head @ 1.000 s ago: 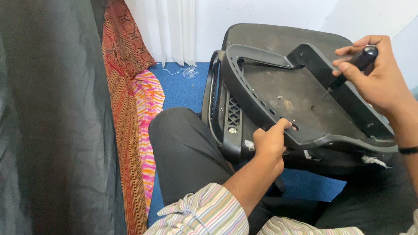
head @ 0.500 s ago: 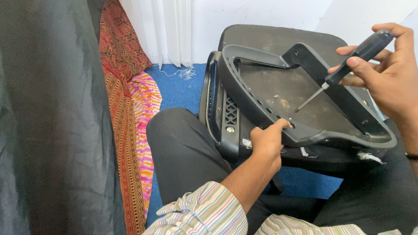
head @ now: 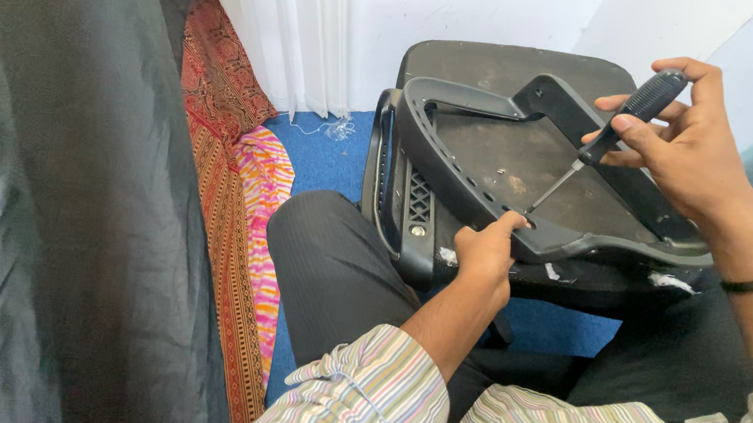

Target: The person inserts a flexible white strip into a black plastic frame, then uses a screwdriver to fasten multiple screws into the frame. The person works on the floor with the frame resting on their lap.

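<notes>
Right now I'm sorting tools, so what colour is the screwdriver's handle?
Black, seen in the head view: the screwdriver is gripped by the right hand.

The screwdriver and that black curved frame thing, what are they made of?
The screwdriver seems to have a black plastic or rubber handle with a ribbed grip and a thin, shiny grey shaft, probably steel. The curved frame looks like matte black moulded plastic: smooth rounded edges and moulded slots, with dusty scuffs. Neither can be told for sure by sight.

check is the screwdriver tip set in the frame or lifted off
Set in: the screwdriver slants down from the right hand, tip meeting the black plastic frame beside the left hand.
</notes>
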